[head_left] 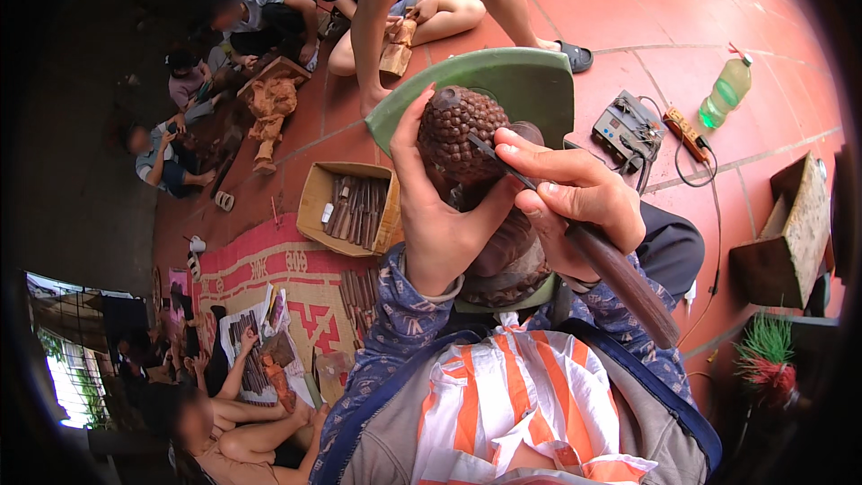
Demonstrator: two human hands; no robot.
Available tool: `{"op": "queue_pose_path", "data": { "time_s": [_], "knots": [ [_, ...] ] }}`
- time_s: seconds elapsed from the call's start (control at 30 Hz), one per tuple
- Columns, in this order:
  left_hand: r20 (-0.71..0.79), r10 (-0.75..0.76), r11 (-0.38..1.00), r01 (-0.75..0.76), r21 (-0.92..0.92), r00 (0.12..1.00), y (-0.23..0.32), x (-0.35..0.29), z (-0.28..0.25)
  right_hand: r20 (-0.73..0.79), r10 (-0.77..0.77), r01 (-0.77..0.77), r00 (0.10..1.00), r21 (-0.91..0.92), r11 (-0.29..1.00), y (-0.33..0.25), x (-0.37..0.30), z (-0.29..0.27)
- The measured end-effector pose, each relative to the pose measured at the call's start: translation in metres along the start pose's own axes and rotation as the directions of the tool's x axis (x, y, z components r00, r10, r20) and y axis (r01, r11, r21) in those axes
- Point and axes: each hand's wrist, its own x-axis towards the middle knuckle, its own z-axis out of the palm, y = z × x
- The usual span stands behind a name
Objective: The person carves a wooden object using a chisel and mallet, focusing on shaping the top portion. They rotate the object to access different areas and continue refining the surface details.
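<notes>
A dark wooden statue stands close in front of me, its carved head (462, 130) covered in rows of small round knobs. My left hand (440, 238) is wrapped round the head, with fingers along its left side and the thumb beneath. Pinched in my right hand (588, 202) is a carving chisel (628, 292); its dark wooden handle points down toward my right forearm. The narrow metal blade touches or nearly touches the knobs on the head's right side. Both hands hide much of the statue's middle. Behind the head is a curved green plastic piece (539, 81).
A cardboard box (314, 202) of chisels sits left on a patterned mat (260, 260). To the right are an electrical box (628, 130), a power strip (684, 133) with cable, a green bottle (725, 90) and a wooden box (795, 224). Several people sit around; one stands ahead.
</notes>
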Motion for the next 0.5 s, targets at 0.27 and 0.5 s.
{"op": "queue_pose_path", "data": {
  "time_s": [0.27, 0.5],
  "knots": [
    [-0.005, 0.021, 1.0, -0.021, -0.011, 1.0, -0.001, 0.0, 0.0, -0.046, 0.0, -0.001, 0.999, -0.012, 1.0, -0.001, -0.002, 0.007],
    [-0.009, 0.015, 1.0, -0.015, 0.017, 1.0, 0.0, -0.001, -0.002, -0.108, -0.017, 0.012, 0.994, -0.046, 0.999, -0.002, -0.003, 0.015]
  ]
}}
